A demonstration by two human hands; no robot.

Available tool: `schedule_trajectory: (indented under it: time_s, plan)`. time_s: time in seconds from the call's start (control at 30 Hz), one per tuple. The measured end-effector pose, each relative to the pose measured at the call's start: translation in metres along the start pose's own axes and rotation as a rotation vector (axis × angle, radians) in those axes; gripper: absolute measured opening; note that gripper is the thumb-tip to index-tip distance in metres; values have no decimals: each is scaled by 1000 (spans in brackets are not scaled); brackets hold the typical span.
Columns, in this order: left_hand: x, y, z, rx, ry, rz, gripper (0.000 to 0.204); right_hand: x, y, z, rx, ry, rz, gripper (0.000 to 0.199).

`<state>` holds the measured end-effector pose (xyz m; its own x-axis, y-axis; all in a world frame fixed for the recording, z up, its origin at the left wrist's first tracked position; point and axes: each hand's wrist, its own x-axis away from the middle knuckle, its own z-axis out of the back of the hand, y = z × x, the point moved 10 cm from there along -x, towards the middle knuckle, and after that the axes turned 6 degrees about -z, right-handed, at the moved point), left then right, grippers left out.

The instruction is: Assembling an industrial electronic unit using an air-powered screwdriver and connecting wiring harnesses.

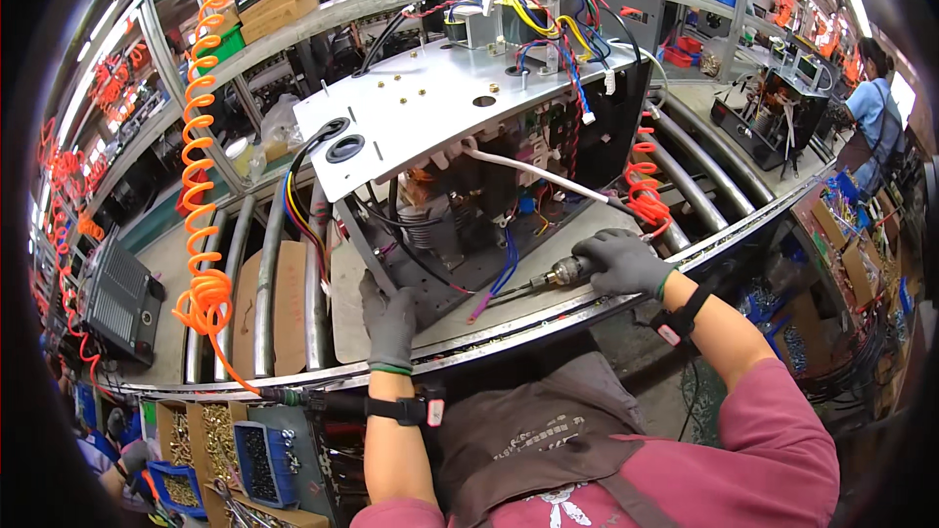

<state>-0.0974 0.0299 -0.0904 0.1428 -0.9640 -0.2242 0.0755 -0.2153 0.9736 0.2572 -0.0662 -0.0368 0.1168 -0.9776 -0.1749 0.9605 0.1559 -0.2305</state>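
Note:
A half-assembled machine chassis stands on the conveyor in front of me, with a white metal top plate and boards, a coil and wires inside. My left hand, in a grey glove, grips the chassis's near lower-left corner. In my right hand, also gloved, is a screwdriver-type power tool, held nearly level. Its long thin bit points left toward the chassis's lower front edge; whether the tip touches anything I cannot tell. Blue wires with a purple end hang out beside the bit.
Steel rollers flank the chassis on both sides. An orange coiled hose hangs at left, near another machine with a dark grilled cover. Bins of screws sit at lower left. Another person stands by a similar unit at far right.

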Motion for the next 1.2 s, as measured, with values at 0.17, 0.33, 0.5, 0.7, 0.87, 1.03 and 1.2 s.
schedule_trajectory:
  time_s: [0.17,0.33,0.5,0.7,0.87,1.03,1.2]
  plan:
    - [48,26,-20,-150,84,-17,74,-6,-1,-8,-91,-184,30,41]
    - [63,21,-36,55,62,-47,73,-1,6,-15,-91,-221,94,47]
    - [69,36,-48,222,73,77,70,-5,-1,-21,35,-211,137,51]
    - [66,32,-48,320,7,42,69,-14,-5,-26,19,-293,179,54]
    - [62,38,-48,182,16,8,73,-17,-24,0,-18,-218,211,46]
    - [64,36,-49,165,-42,61,77,-15,-41,20,-211,9,113,37]
    - [60,37,-47,22,-65,74,78,-11,-42,13,-464,116,135,41]
